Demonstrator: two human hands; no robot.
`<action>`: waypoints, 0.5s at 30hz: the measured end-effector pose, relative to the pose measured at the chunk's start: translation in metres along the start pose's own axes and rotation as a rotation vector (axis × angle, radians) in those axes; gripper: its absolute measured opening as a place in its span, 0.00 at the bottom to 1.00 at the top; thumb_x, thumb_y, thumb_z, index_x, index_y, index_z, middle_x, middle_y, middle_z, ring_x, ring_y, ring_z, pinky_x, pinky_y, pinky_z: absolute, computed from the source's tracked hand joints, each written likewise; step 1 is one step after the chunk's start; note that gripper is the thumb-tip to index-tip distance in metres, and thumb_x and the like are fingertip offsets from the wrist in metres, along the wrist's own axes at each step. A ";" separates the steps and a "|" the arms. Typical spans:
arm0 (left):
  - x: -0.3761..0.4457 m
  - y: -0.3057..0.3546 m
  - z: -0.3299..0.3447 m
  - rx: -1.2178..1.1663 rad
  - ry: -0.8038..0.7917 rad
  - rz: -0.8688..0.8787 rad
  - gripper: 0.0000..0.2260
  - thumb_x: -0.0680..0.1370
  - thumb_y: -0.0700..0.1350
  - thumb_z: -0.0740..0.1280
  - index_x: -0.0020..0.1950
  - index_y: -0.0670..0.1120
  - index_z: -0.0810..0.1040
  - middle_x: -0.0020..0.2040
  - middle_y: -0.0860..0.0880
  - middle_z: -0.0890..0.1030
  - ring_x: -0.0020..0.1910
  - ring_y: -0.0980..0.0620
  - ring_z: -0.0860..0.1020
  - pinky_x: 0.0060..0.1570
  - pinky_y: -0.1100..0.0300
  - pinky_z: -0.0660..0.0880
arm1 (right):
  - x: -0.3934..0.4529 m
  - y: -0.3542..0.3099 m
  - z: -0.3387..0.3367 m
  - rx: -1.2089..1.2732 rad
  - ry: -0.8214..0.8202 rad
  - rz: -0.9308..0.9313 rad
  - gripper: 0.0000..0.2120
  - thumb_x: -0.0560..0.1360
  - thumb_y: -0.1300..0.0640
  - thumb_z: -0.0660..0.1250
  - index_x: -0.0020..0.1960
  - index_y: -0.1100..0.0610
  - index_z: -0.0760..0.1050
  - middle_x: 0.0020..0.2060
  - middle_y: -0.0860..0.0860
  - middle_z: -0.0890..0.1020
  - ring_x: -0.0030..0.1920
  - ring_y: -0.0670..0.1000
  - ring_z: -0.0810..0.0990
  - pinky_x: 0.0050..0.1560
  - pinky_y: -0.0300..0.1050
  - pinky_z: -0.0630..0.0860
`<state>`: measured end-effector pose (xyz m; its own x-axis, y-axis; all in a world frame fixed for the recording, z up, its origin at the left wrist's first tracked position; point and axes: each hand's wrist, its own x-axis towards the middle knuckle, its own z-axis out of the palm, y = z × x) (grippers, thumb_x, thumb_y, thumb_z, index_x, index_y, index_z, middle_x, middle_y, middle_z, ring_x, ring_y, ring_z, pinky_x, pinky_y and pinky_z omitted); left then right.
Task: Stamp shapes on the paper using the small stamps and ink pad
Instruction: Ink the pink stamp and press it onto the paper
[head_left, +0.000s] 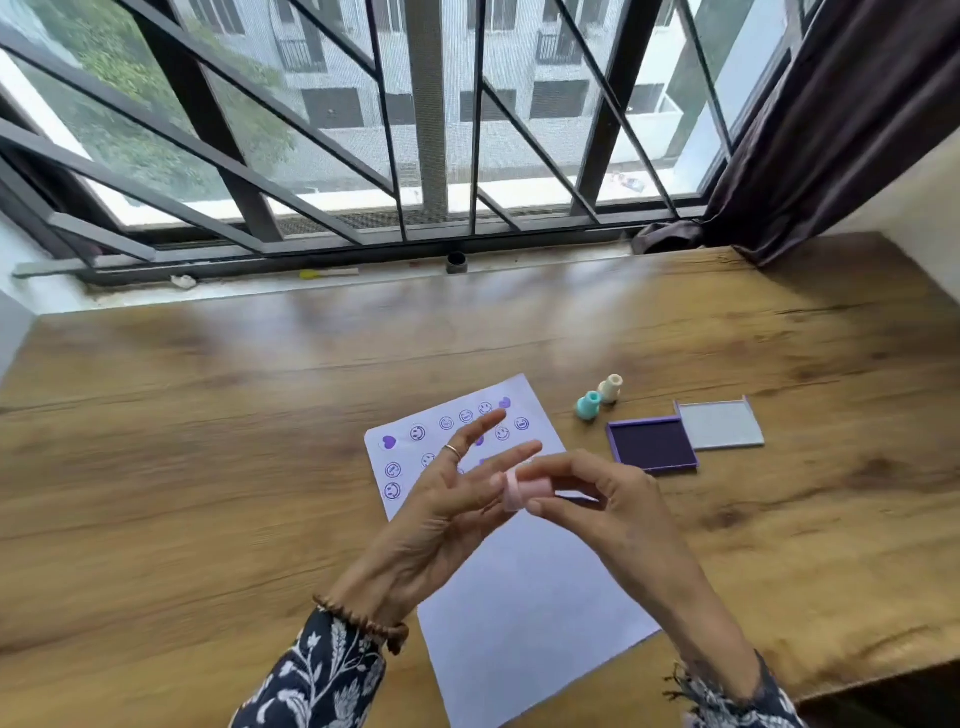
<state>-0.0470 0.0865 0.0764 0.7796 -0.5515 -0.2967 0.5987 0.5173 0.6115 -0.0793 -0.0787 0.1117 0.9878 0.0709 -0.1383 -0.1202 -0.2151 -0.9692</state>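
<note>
Right hand (597, 493) pinches a smooth pink cylindrical stamp (527, 492) above paper (530, 597).

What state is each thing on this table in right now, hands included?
Pink stamp: held on its side above the paper.
Right hand: pinches the pink stamp.
Left hand: fingers spread, by the stamp's face.
Ink pad: open, lid flat beside it.
Teal stamp: upright.
Cream stamp: upright.
Paper: far part stamped, near part blank.
</note>
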 end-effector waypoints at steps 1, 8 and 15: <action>0.002 -0.001 0.003 0.023 0.002 0.014 0.24 0.72 0.33 0.65 0.65 0.51 0.72 0.63 0.41 0.78 0.61 0.41 0.77 0.62 0.54 0.72 | 0.000 0.001 -0.003 0.015 0.019 0.009 0.11 0.67 0.67 0.72 0.45 0.53 0.83 0.41 0.45 0.86 0.44 0.43 0.84 0.45 0.30 0.76; 0.024 -0.001 0.020 0.254 -0.019 0.132 0.26 0.71 0.33 0.66 0.64 0.54 0.71 0.61 0.45 0.80 0.63 0.48 0.76 0.62 0.58 0.73 | 0.005 0.005 -0.015 0.208 0.117 0.074 0.08 0.66 0.54 0.73 0.45 0.52 0.84 0.39 0.50 0.87 0.42 0.47 0.84 0.43 0.36 0.80; 0.059 -0.004 0.027 0.549 -0.124 0.137 0.22 0.74 0.33 0.65 0.61 0.54 0.72 0.65 0.52 0.77 0.62 0.56 0.75 0.60 0.63 0.73 | 0.021 0.025 -0.030 0.322 0.170 0.255 0.12 0.69 0.51 0.68 0.38 0.60 0.83 0.29 0.54 0.80 0.30 0.47 0.78 0.32 0.36 0.78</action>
<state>-0.0084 0.0347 0.0764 0.7961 -0.5933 -0.1195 0.2843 0.1922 0.9393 -0.0582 -0.1115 0.0903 0.9214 -0.1117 -0.3721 -0.3605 0.1113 -0.9261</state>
